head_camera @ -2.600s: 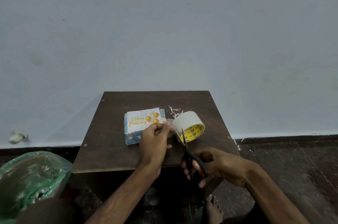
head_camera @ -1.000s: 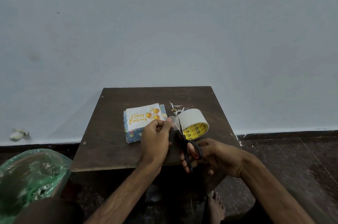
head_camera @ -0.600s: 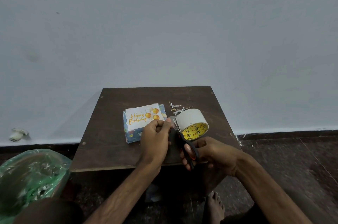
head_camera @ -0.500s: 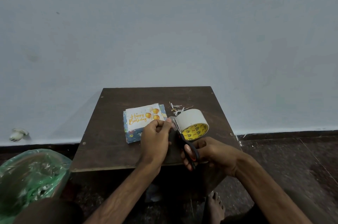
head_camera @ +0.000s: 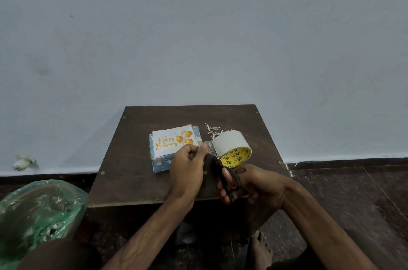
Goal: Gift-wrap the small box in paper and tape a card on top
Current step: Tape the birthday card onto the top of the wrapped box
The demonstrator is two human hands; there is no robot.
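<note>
Box (head_camera: 161, 162), wrapped in blue patterned paper, lies on the dark wooden table (head_camera: 132, 170), left of centre, just beyond the left hand (head_camera: 187, 172).

Nearest the camera a bare foot (head_camera: 258, 252) rests on the dark floor under the table's front edge, and a green plastic bag (head_camera: 39, 208) bulges at the lower left.

Over the table's front half, the left hand has its fingers curled and pinches the loose end of a clear tape strip (head_camera: 208, 148) between thumb and forefinger. The right hand (head_camera: 256, 185) grips black scissors (head_camera: 217, 166), thumb through an orange-lined loop. The blades reach up to the strip; they look nearly closed, though the view is too small to be sure.

Just behind, the tape roll (head_camera: 229, 142) lies tilted, its yellow printed core facing the camera. The "Happy Birthday" card (head_camera: 174, 142) lies flat on the box's top. Paper scraps (head_camera: 213, 131) lie behind the roll. Beyond stands a pale wall (head_camera: 198, 38).
</note>
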